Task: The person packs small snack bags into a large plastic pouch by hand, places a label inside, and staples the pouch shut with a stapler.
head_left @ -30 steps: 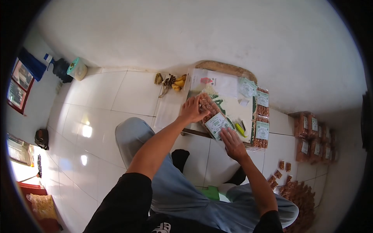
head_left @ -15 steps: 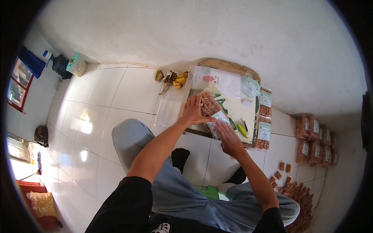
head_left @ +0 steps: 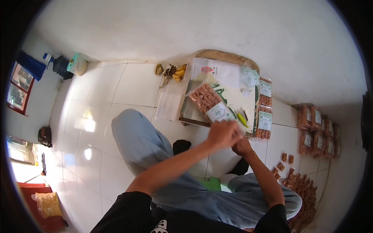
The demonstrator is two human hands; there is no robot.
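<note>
A clear plastic bag of brown snacks with a white-and-green label lies slantwise on the low table. My left hand is at the bag's near end, its fingers curled and slightly blurred. Close against it is my right hand, also closed, with its fingertips partly covered by the left. Whatever the fingers pinch is too small or hidden to make out. The bag's near end is concealed behind the hands.
A green-handled cutter lies on the table, right of the bag. Packed snack bags line its right edge, and loose labels lie at the back. Bananas rest on the floor. More bags are stacked by the wall, near small packets.
My left hand has left the bag's side and moved right and down to meet my right hand. The right hand has drawn back from the label, its fingers curling. The label now shows more fully.
</note>
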